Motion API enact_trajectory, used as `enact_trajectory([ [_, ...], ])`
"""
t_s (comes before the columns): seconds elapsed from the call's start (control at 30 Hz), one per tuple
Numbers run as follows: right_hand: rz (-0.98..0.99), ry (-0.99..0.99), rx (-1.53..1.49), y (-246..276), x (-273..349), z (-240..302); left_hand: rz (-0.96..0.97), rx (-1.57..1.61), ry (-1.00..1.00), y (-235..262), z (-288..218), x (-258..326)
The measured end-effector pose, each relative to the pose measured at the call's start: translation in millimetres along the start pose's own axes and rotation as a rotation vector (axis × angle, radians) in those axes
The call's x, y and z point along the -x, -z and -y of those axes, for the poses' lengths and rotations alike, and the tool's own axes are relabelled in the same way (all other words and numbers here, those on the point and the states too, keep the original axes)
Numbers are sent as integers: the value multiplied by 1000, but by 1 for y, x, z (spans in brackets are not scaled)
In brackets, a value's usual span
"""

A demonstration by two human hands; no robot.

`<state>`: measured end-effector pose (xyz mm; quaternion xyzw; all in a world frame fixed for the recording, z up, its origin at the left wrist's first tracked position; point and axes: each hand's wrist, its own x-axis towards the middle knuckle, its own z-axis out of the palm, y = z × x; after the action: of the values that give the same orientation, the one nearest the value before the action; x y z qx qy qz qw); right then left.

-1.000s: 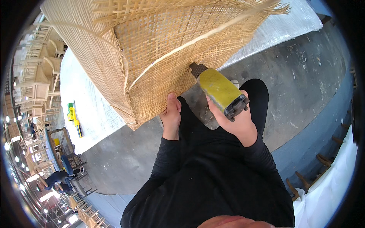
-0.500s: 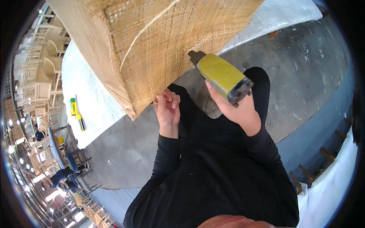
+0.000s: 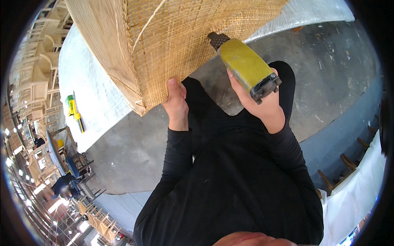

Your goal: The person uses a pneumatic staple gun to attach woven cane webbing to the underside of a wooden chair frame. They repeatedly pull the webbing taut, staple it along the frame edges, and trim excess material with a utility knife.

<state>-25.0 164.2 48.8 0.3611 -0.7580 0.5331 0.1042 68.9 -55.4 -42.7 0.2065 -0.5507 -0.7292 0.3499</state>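
Note:
A woven cane sheet [image 3: 176,45] hangs over a wooden piece [image 3: 98,45] at the top of the view, with a loose pale strand lying across it. My left hand [image 3: 176,107] pinches the sheet's near edge, thumb on top and the other fingers hidden beneath. In my right hand [image 3: 264,107] is a yellow staple gun [image 3: 248,63], its body tilted and its dark, textured nose pointing up and left. That nose overlaps the sheet's right-hand edge in the picture; whether it touches the weave I cannot tell.
A screwdriver [image 3: 78,116] with a yellow and black handle lies beside a green and yellow item [image 3: 70,105] on the plastic-wrapped surface [image 3: 92,74] at left. Wooden chairs [image 3: 41,88] crowd the far left, where a person [image 3: 61,187] bends. White sheeting covers wooden legs [image 3: 347,162] at right.
My left hand has gone from hanging loose near the sheet's edge to gripping it. The staple gun has moved slightly up and right in the view.

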Motion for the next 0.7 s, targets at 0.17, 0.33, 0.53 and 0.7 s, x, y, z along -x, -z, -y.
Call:
enact_trajectory([
  [0.17, -3, -90, 6, 2, -3, 14, 33, 35, -2, 4, 4, 3],
  [0.33, 49, -102, -6, 1, -9, 19, 26, -6, 15, -8, -8, 4],
  [0.53, -50, -120, 61, -8, 3, 10, 75, 339, 140, 2, -7, 7],
  [0.7, -22, -181, -59, -7, -2, 23, 109, 39, -16, 11, 1, -1],
])
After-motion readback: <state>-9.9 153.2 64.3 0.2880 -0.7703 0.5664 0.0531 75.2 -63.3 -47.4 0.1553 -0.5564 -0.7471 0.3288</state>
